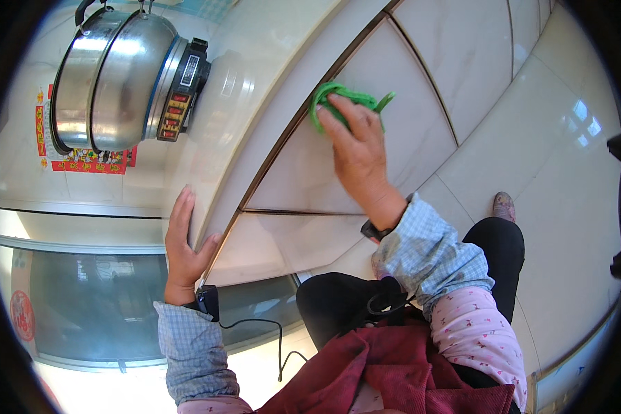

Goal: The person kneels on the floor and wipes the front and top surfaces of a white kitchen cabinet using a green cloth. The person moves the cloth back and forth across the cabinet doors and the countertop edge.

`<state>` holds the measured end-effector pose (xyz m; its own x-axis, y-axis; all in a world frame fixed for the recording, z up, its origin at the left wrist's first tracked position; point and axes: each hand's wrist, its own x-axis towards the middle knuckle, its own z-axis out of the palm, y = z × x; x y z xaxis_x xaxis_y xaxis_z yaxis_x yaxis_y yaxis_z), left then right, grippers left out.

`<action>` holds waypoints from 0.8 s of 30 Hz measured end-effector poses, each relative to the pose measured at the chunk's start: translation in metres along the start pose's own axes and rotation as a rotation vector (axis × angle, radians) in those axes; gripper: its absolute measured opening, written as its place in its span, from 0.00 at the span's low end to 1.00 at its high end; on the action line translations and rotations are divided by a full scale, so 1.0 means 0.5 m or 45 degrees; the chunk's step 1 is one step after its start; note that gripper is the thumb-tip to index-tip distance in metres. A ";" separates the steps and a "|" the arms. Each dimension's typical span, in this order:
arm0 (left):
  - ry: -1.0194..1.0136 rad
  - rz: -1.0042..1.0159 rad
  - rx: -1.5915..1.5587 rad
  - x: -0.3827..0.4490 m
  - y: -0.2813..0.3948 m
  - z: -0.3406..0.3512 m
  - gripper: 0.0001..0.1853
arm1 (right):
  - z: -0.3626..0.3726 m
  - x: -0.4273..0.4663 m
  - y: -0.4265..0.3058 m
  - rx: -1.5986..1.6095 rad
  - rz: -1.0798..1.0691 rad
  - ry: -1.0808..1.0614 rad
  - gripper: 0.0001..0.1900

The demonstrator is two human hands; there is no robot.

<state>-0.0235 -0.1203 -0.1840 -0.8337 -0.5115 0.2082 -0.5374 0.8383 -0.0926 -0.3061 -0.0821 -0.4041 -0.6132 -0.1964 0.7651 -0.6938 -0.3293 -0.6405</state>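
My right hand (359, 150) grips a bunched green cloth (341, 95) and presses it to a pale marbled cabinet panel (398, 67), close under the dark trim line along its upper edge. A loop of the cloth sticks out past my fingers. My left hand (186, 243) rests spread on the edge of the light countertop (227, 114), fingers on top and thumb towards the front, holding nothing. Black devices are strapped at both wrists, and a cable runs from the left one.
A steel electric pot (119, 77) with red switches stands on the countertop, near red printed paper (90, 166) on the wall. Glossy tiles (553, 207) cover the floor. A glass-paned sliding door or window (98, 300) lies beyond my left arm. My knees are bent beside the cabinet.
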 end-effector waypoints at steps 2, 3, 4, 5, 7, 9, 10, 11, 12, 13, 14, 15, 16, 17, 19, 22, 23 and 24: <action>0.002 -0.006 0.025 -0.001 0.001 0.001 0.42 | -0.008 0.013 0.038 -0.142 0.027 0.056 0.29; 0.002 0.000 0.010 -0.002 0.001 0.001 0.42 | -0.015 0.027 0.073 -0.224 0.010 0.066 0.30; 0.003 0.000 0.001 -0.002 0.000 0.001 0.42 | -0.022 0.040 0.106 -0.235 0.062 0.133 0.30; 0.008 -0.008 -0.009 -0.002 0.000 0.000 0.41 | -0.031 0.050 0.135 -0.260 0.100 0.199 0.31; -0.014 -0.011 -0.037 -0.002 -0.001 -0.002 0.42 | -0.036 0.057 0.167 -0.202 0.200 0.277 0.31; -0.012 -0.036 -0.032 -0.002 0.000 -0.003 0.42 | -0.021 0.041 0.157 -0.297 0.151 0.238 0.32; -0.002 -0.034 -0.037 -0.002 0.002 -0.003 0.42 | -0.011 0.027 0.139 -0.350 0.140 0.244 0.33; 0.008 -0.028 -0.038 -0.001 0.003 -0.003 0.42 | -0.002 0.011 0.117 -0.328 0.119 0.204 0.33; 0.010 -0.033 -0.041 -0.001 0.005 -0.002 0.42 | 0.013 -0.012 0.086 -0.312 0.099 0.164 0.33; 0.011 -0.036 -0.046 -0.001 0.006 -0.002 0.42 | 0.027 -0.034 0.054 -0.305 0.109 0.116 0.33; 0.016 -0.048 -0.049 -0.001 0.006 -0.002 0.42 | 0.041 -0.055 0.024 -0.211 0.038 0.085 0.33; 0.016 -0.036 -0.045 0.000 0.006 -0.002 0.42 | 0.056 -0.078 -0.009 -0.133 0.008 0.033 0.33; 0.017 -0.030 -0.042 -0.001 0.006 -0.001 0.42 | 0.065 -0.101 -0.043 -0.076 -0.025 -0.028 0.31; 0.016 -0.022 -0.040 0.000 0.004 -0.001 0.42 | 0.071 -0.122 -0.075 -0.029 -0.050 -0.105 0.29; 0.000 -0.009 -0.033 0.000 0.001 -0.001 0.43 | 0.069 -0.159 -0.126 0.077 -0.097 -0.373 0.27; 0.007 -0.005 -0.015 0.000 -0.001 -0.002 0.42 | 0.070 -0.199 -0.178 0.141 -0.186 -0.641 0.27; 0.017 -0.003 -0.010 0.000 -0.001 -0.001 0.42 | 0.069 -0.208 -0.189 0.171 -0.196 -0.699 0.27; 0.020 -0.012 -0.013 0.000 0.000 0.000 0.42 | 0.068 -0.214 -0.192 0.194 -0.206 -0.756 0.28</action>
<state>-0.0236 -0.1201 -0.1840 -0.8265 -0.5164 0.2240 -0.5438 0.8353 -0.0810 -0.1611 -0.0609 -0.4224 -0.1604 -0.5974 0.7857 -0.6717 -0.5172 -0.5304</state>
